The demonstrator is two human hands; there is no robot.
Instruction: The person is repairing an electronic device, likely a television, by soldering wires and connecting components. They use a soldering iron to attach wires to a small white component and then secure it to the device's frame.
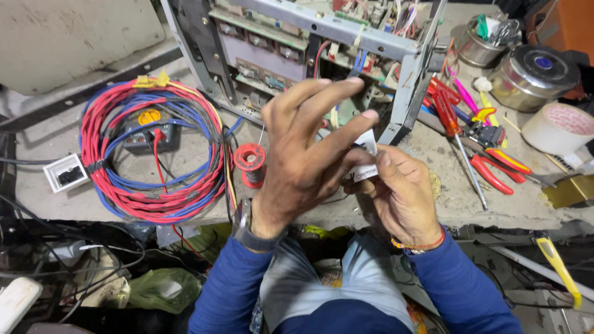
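Both hands are up over the near edge of the desk (55,204), meeting just in front of the opened metal chassis (322,37). The right hand (402,198) pinches a small white part (369,154) between thumb and forefinger, its other fingers curled in beneath. The left hand (306,158) comes in from the left with its fingers spread wide and only the thumb and a fingertip or two touching the same white part; I cannot tell whether it really grips it or just steadies it. A thin dark wire seems to trail from the part, but it is too small to be sure.

So the work in hand looks like fine fiddling with this little piece, held in the air, clear of the desk. Whatever follows, I judge, calls for a steady pinch and small, careful finger moves, since the part is tiny and half hidden by the left palm.

Just left of the hands stands a red spool of thin wire (250,164), and further left lies a big coil of red and blue cable (154,148). To the right, red-handled pliers (495,170) and a screwdriver (451,124) lie close by.
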